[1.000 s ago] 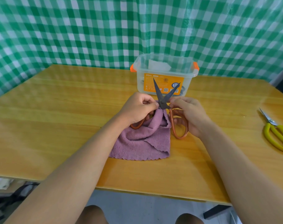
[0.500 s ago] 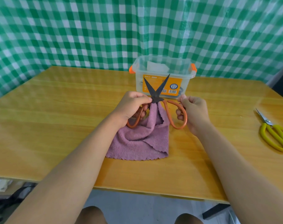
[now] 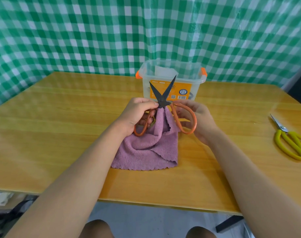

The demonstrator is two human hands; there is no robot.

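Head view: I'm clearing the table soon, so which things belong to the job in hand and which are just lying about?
In use: orange-handled scissors, blades open, gripped by the left hand and right hand; purple cloth, drawn up between the handles.
Lying about: yellow-handled scissors at the right; clear plastic box behind.

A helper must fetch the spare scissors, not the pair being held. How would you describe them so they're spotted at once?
On the wooden table, look to its right edge. The spare scissors lie flat there, alone, blades closed. Their handles are yellow and their blades silvery, unlike the orange-handled, dark-bladed pair held open over the purple cloth.
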